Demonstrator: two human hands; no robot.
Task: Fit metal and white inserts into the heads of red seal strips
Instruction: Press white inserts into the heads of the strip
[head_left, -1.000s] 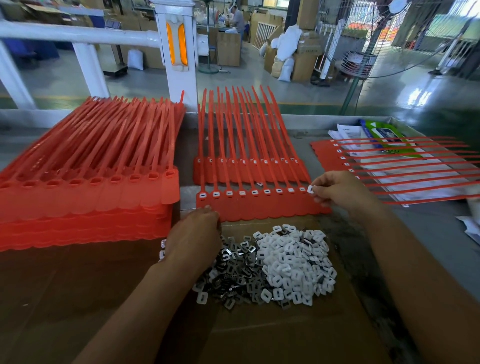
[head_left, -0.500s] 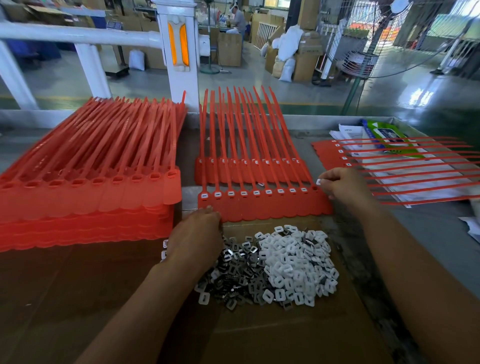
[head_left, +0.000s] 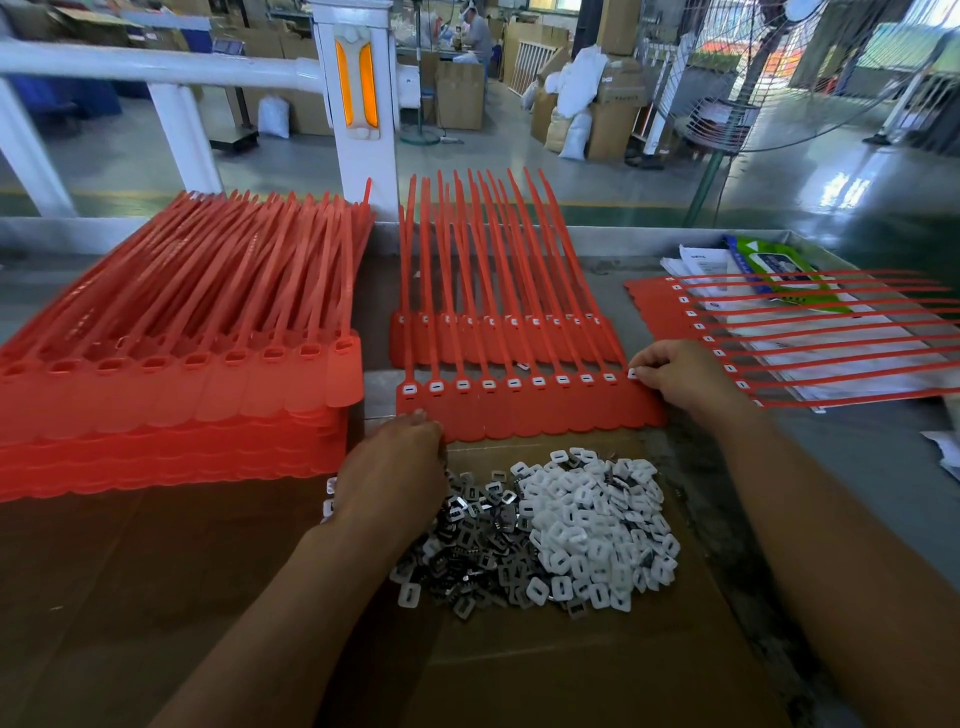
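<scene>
At the right end of the strip row (head_left: 524, 413), right hand (head_left: 678, 376) fingers (head_left: 649, 378) pinch a presumably light, stiff white insert (head_left: 632, 373) edgewise; left hand (head_left: 392, 470) grip indiscernible

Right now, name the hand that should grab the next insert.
Left: the left hand rests at the insert pile; the right hand pinches a white insert on the red seal strips.

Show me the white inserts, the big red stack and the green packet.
white inserts (head_left: 592, 525): head view, heap's middle.
big red stack (head_left: 171, 400): head view, top layer's flat tags.
green packet (head_left: 763, 257): head view, printed face.
</scene>
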